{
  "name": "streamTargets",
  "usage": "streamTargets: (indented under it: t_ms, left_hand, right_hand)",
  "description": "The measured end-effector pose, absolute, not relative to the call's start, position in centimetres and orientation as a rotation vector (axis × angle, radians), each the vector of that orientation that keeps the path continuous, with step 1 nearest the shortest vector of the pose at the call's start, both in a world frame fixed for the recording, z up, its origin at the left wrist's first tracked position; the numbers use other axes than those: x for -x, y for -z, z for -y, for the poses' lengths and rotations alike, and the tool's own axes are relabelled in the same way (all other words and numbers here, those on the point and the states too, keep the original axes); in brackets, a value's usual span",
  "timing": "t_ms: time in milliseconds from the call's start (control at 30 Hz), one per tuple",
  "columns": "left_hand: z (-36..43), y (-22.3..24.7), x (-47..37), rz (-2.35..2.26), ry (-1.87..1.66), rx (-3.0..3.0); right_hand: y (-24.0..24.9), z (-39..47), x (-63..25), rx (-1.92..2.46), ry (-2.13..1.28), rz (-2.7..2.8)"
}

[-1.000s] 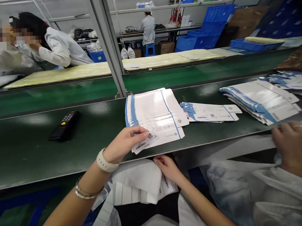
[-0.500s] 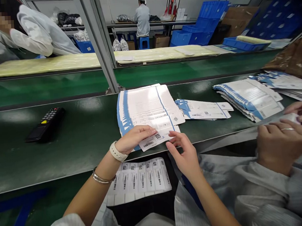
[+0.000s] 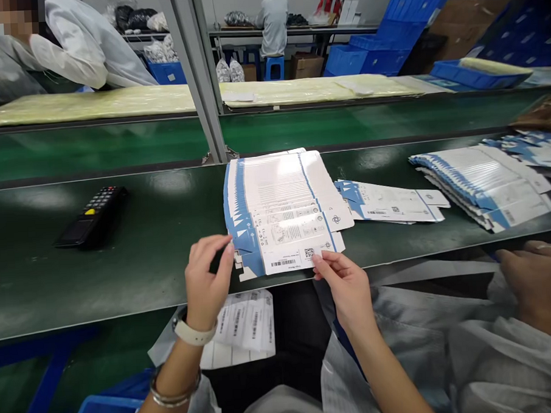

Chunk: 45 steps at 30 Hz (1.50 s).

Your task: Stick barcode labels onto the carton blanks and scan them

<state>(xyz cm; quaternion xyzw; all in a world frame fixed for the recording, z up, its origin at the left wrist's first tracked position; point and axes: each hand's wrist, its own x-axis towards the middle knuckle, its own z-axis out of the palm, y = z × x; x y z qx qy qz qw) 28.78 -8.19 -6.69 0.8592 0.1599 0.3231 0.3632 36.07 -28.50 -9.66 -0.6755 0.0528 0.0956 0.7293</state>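
A fanned stack of flat white-and-blue cartons (image 3: 279, 182) lies at the front edge of the green work surface. Its frontmost flat carton (image 3: 288, 233) bears a label (image 3: 284, 263) with a barcode and a QR code. My right hand (image 3: 345, 285) pinches that carton's lower right edge between thumb and fingers. At the stack's left side, my left hand (image 3: 208, 279) is open, its thumb and forefinger slightly apart beside the blue end flaps. Whether those fingertips touch the carton is unclear. Below the edge, a label sheet (image 3: 244, 323) lies over my lap, partly covered by my left wrist.
A black handheld device with keys (image 3: 93, 215) lies at left. Right of the stack are a few flat cartons (image 3: 389, 201) and another carton pile (image 3: 488, 179). A co-worker's hand (image 3: 537, 286) is at far right. A metal post (image 3: 199, 76) rises behind the stack.
My left hand has moved off the label to the left side of the stack and opened. My right hand has closed on the front carton's edge. The view has shifted slightly.
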Motion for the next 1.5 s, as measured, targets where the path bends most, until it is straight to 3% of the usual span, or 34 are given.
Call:
streamTargets:
  t_ms: [233,700,1367,1500]
  left_hand:
    - [9.6,10.2,-26.2,-0.153,-1.022,-2.483]
    - [10.0,9.8,-26.6,-0.132,-0.781,-2.788]
    - [10.1,10.0,-26.8,-0.172,-0.745,-2.783]
    - [10.1,9.8,-26.8,-0.182,-0.698,-2.802]
  right_hand:
    - [9.9,28.0,-36.3,1.607,-0.136,-0.061]
    - [9.9,27.5,-35.8,1.777,-0.039,-0.017]
    - [10.2,27.2,-34.6,1.756,-0.053,0.010]
    - [8.9,27.2,-34.2,1.912,0.116,0.226]
